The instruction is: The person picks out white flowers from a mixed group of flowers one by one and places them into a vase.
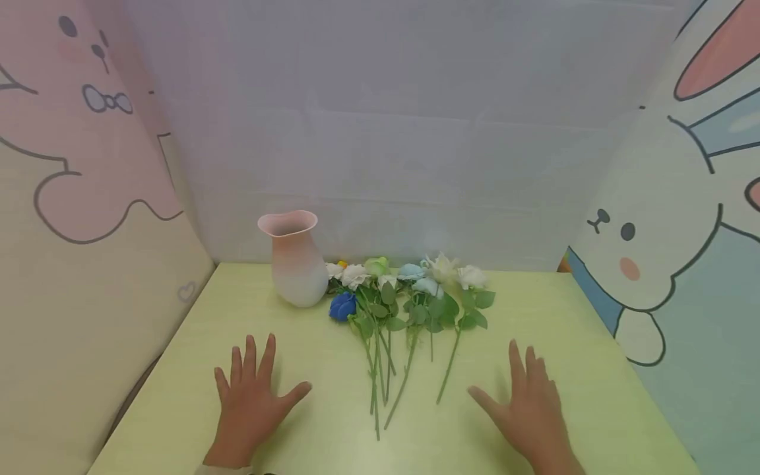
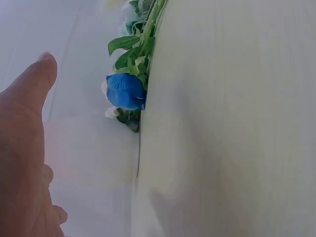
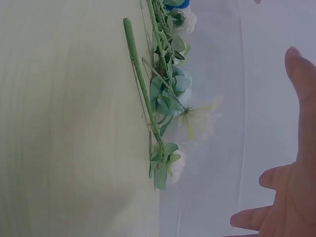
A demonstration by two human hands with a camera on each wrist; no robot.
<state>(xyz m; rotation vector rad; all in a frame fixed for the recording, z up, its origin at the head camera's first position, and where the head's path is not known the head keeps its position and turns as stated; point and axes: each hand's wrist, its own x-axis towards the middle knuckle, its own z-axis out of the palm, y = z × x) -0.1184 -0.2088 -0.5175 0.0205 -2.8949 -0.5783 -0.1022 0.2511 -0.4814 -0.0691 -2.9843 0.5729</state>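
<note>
My left hand [image 1: 249, 402] is held with fingers spread at the left front of the table, holding nothing. On the right side, my right hand [image 1: 531, 412] has its thumb out and its fingers extended, also holding nothing. Between and beyond them lies a bunch of artificial flowers with green stems [image 1: 380, 369] toward me. Among the blooms are a blue rose [image 1: 342, 307], a light blue flower [image 1: 427, 286] and a white rose [image 1: 472, 277]. The blue rose [image 2: 125, 92] also shows in the left wrist view. A pink-and-white vase [image 1: 299, 267] stands upright left of the flowers.
The pale yellow-green table [image 1: 415, 448] meets a plain whitish back wall [image 1: 392, 145]. Side panels carry cartoon animals, a pink one [image 1: 83, 204] at left and a white rabbit [image 1: 659, 231] at right. The vase stands close against the blooms.
</note>
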